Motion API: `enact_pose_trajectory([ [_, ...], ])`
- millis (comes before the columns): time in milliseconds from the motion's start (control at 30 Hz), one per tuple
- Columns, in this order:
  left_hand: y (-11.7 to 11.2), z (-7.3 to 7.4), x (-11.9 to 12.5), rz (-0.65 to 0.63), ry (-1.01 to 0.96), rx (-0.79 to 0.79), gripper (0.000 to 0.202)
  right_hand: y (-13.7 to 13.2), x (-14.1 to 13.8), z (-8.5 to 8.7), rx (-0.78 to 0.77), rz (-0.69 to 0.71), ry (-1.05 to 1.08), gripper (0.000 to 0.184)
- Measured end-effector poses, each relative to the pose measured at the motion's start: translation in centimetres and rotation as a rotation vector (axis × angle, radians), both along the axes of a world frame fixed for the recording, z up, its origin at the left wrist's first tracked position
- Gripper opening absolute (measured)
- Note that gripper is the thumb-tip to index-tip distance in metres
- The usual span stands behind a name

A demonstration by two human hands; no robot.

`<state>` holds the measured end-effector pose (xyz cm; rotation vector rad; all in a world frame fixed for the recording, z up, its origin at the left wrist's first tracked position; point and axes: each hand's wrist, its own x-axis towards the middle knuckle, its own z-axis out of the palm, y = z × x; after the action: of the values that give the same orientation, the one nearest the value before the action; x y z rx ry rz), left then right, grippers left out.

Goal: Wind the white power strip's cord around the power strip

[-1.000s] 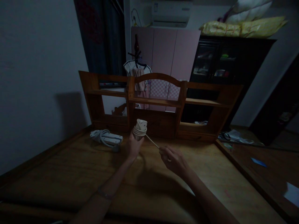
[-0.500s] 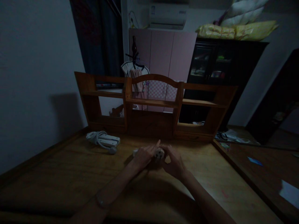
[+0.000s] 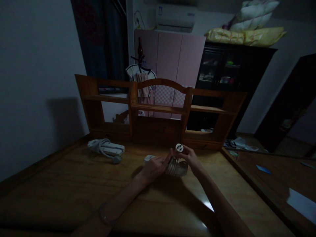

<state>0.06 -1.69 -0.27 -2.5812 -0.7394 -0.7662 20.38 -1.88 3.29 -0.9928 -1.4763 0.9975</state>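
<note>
A white power strip (image 3: 149, 159), partly hidden under my left hand (image 3: 155, 168), lies over the wooden desktop in front of me. Its pale cord (image 3: 173, 168) is wound in loops around the strip's right part. My left hand grips the strip and the wound cord, thumb side up. Between the fingers of my right hand (image 3: 192, 157) is the white plug (image 3: 179, 147), its dark prongs facing me, lifted above the loops. A second power strip (image 3: 116, 148), its grey cord bundled on top, lies further left with its plug (image 3: 116, 160) on the wood.
A wooden shelf unit (image 3: 160, 108) stands along the back of the desktop (image 3: 98, 194). The wall (image 3: 37, 98) borders the left side. A raised wooden edge (image 3: 247, 174) runs down the right, with a blue card (image 3: 263, 169) and white paper (image 3: 302, 204) beyond it.
My right hand has raised the plug up and to the right, away from my left hand. The wound cord now shows between the hands. The camera view has shifted slightly.
</note>
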Motion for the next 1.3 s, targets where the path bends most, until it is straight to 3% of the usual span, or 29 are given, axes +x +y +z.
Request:
enact_pose_trajectory([
  [133,-0.5,0.4,0.0,-0.121,0.068,0.105,0.06,0.1,0.6,-0.2,-0.098,0.093,-0.023,0.021],
  [333,-0.9,0.2,-0.1,-0.137,0.032,0.167,0.05,-0.5,0.4,-0.7,-0.322,0.191,0.163,0.026],
  [933,-0.6,0.5,-0.5,-0.061,-0.032,0.196,0.045,0.4,-0.3,-1.8,-0.348,0.127,0.378,0.031],
  [1300,-1.0,0.3,-0.7,-0.129,0.021,0.19,0.043,0.8,-0.2,-2.3,-0.433,0.178,0.382,0.032],
])
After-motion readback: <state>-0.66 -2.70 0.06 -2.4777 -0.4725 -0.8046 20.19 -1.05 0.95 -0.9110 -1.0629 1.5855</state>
